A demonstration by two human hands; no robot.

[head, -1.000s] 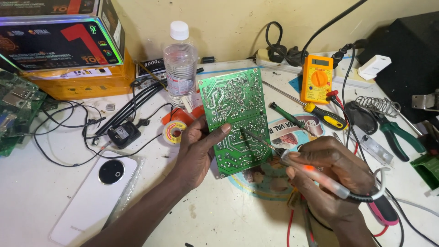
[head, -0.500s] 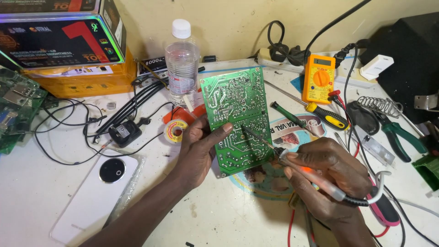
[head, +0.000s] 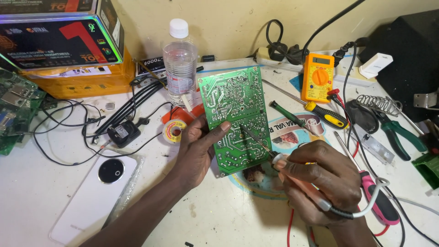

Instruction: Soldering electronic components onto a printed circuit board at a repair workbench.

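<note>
My left hand [head: 197, 151] grips the left edge of a green circuit board [head: 235, 114], holding it tilted up with its solder side facing me and my thumb across the face. In my right hand [head: 320, 183] is a soldering iron [head: 256, 139], held like a pen. Its metal tip rests on the lower middle of the board. The iron's white cable [head: 372, 203] loops out behind my right hand.
A plastic water bottle [head: 179, 61], a solder reel [head: 174, 131], a black adapter [head: 122, 133] and a white phone [head: 93, 194] lie left. An orange multimeter [head: 318, 75], screwdrivers [head: 304, 110], green pliers [head: 402, 132] and a pink-handled tool [head: 377, 199] lie right. Boxes [head: 59, 45] stand behind.
The iron's tip has slid slightly along the board. The board and my left hand have stayed almost still.
</note>
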